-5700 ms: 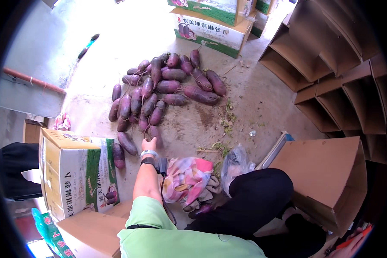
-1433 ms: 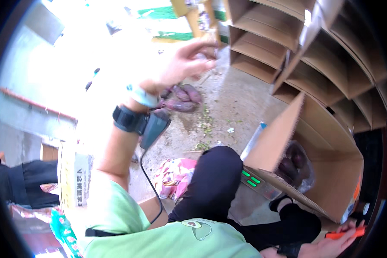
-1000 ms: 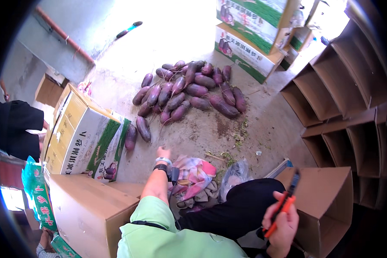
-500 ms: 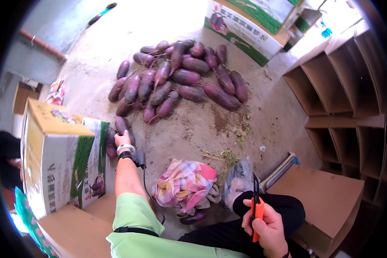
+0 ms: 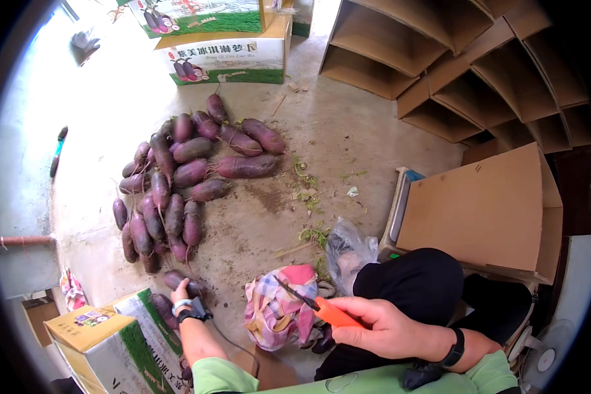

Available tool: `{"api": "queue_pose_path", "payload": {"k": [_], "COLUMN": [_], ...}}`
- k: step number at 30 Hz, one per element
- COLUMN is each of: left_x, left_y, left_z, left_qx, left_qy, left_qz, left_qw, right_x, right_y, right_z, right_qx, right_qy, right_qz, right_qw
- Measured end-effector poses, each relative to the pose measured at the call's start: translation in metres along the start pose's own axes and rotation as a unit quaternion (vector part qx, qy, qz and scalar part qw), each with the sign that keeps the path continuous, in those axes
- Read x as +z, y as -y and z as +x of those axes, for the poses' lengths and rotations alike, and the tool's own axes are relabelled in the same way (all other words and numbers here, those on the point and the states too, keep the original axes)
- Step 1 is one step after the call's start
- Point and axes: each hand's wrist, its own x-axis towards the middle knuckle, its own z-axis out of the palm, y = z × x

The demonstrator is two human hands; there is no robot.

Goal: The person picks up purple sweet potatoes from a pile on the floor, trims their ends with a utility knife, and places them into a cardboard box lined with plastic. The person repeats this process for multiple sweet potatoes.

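Observation:
My left hand (image 5: 181, 293) is closed around one end of a dark purple radish (image 5: 175, 279) that lies on the floor. Another purple radish (image 5: 163, 310) rests just beside it, against the printed carton. In my right hand (image 5: 381, 328) is a pair of snips (image 5: 331, 311) with orange handles and thin dark blades, which point up and left over a pink checked cloth (image 5: 279, 295). The blades look nearly together. Beyond my left hand, many purple radishes are heaped (image 5: 177, 187), thin roots still on them.
A printed carton (image 5: 121, 341) stands at near left; more printed cartons (image 5: 223, 59) are stacked at the back. Open brown boxes (image 5: 453, 85) are piled at far right, with a brown carton (image 5: 476, 203) nearer. A see-through plastic bag (image 5: 348, 246) and leaf scraps (image 5: 305, 194) lie on the floor.
The view has swung to the right. My right hand has turned the snips from upright to pointing up and left, toward the cloth. My left hand stays on its radish.

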Motion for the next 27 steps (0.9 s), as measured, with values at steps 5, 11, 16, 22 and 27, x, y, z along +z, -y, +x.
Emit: {"api": "queue_pose_path", "payload": {"k": [5, 11, 16, 22, 27], "left_x": [0.019, 0.065, 0.071, 0.068, 0.062], "left_y": [0.05, -0.011, -0.094, -0.172, -0.189], "left_z": [-0.035, -0.167, -0.251, -0.365, -0.426], "left_qx": [-0.054, 0.048, 0.142, 0.141, 0.1], "left_qy": [0.219, 0.357, 0.452, 0.473, 0.535], "left_qz": [-0.254, -0.431, -0.479, -0.503, -0.524], "left_qw": [0.941, 0.828, 0.739, 0.71, 0.655], "right_x": [0.006, 0.0, -0.003, -0.012, -0.008], "right_y": [0.0, -0.007, -0.011, -0.018, -0.022], "right_z": [0.0, -0.009, -0.016, -0.03, -0.047], "right_qx": [0.004, -0.047, -0.075, -0.154, -0.257], "right_qy": [-0.005, -0.049, -0.046, -0.095, -0.169], "right_qz": [0.075, 0.065, 0.053, 0.034, -0.033], "right_qw": [0.997, 0.996, 0.995, 0.983, 0.951]}}
